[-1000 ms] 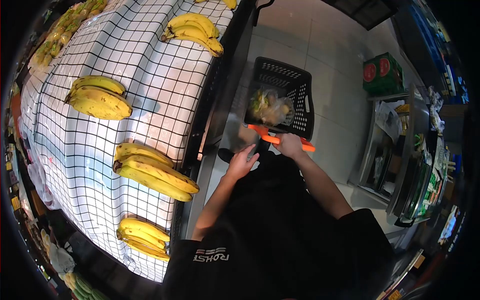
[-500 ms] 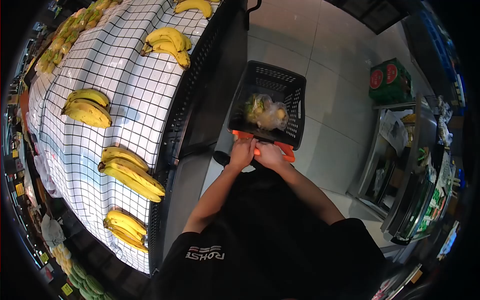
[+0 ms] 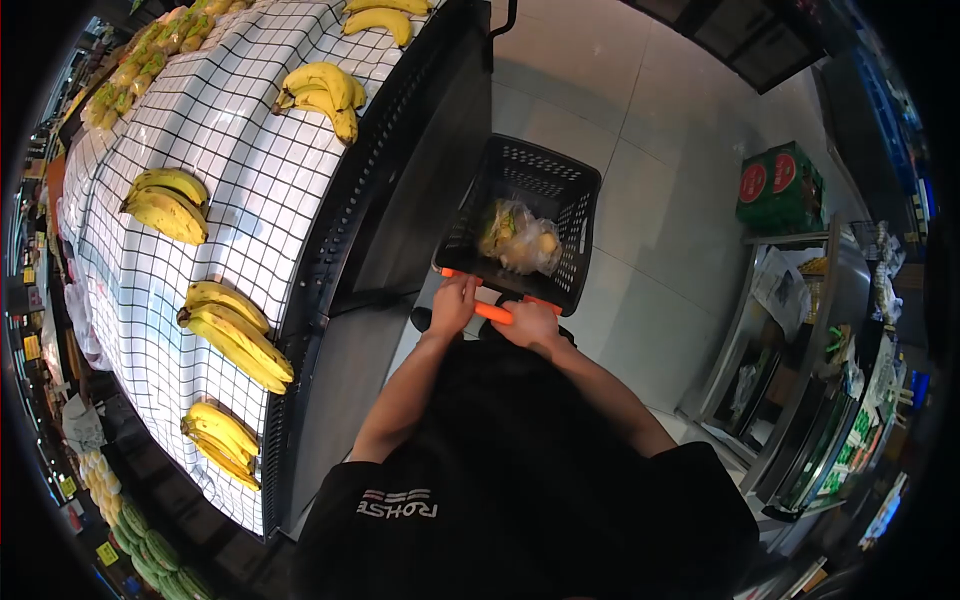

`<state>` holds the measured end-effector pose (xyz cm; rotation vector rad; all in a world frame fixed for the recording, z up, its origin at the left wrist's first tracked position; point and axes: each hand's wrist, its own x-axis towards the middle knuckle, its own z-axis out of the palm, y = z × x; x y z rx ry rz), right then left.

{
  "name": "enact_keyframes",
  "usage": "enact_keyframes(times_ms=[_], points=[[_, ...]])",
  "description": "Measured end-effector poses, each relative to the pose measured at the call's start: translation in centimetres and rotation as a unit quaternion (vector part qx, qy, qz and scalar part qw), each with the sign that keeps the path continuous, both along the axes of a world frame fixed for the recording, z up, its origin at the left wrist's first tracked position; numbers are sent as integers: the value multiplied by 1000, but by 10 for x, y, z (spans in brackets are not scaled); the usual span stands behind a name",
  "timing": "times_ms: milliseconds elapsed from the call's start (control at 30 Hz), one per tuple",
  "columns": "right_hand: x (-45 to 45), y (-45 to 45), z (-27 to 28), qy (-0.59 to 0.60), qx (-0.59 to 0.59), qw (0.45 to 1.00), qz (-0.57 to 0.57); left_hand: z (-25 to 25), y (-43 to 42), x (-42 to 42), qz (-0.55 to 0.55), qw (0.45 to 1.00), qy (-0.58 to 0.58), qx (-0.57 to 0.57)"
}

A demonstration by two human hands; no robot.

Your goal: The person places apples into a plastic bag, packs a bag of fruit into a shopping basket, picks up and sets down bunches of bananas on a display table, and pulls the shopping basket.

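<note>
A black shopping basket with an orange handle stands in front of my body. My left hand is wrapped round the left part of the handle. Further right along it, my right hand is also closed on the handle. A stretch of orange shows between the two hands. Inside the basket lies a clear plastic bag with yellowish and greenish produce in it; its exact kind cannot be made out. My fingers' undersides are hidden.
On my left, a display table with a white gridded cover holds several banana bunches. Its dark side panel runs close beside the basket. To the right stand a green carton and a metal-framed unit. Tiled floor lies between.
My hands have spread further apart along the handle. The basket appears slightly lower and further left in view, and the banana display has shifted left.
</note>
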<state>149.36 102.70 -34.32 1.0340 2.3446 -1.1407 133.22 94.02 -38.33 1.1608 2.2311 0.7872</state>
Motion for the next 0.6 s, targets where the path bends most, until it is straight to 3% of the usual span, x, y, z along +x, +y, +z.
enact_keyframes(times_ms=[200, 400, 467, 600], points=[[-3, 12, 2, 41, 6, 999, -10, -1, 17, -8, -31, 996, 2, 78], [-11, 36, -2, 121, 62, 989, -58, -2, 57, -27, -46, 998, 10, 33], [-9, 43, -11, 195, 122, 969, -88, 1, 71, -31, -64, 998, 8, 19], [-7, 59, -26, 176, 150, 957, -175, -3, 101, -39, -75, 997, 7, 23]])
